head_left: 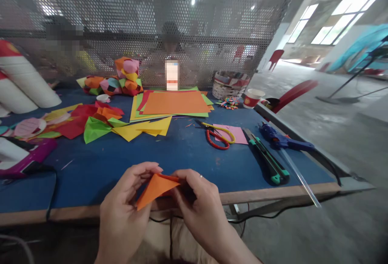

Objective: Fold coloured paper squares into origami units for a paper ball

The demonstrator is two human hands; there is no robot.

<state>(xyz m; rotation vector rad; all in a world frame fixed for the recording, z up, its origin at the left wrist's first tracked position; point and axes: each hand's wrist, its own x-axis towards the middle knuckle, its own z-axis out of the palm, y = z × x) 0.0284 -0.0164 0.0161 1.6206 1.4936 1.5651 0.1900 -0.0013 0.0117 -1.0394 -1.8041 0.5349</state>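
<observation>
An orange folded paper (158,188) is held between both hands above the table's front edge. My left hand (125,203) is closed on its left side, fingertips at the top fold. On the right, my right hand (197,199) pinches the paper's other end between thumb and fingers; a ring shows on one finger. Beyond the hands lie yellow folded papers (142,129), a green folded paper (96,129) and red folded papers (74,122). A stack of coloured sheets with an orange one (172,102) on top sits farther back.
To the right lie scissors (218,137) on a pink paper square (238,134), a green-and-black utility knife (266,158) and a blue glue gun (280,139) with its glue stick. A paper cup (253,98) and a woven basket (229,85) stand behind. A perforated metal screen (194,22) rises at the back.
</observation>
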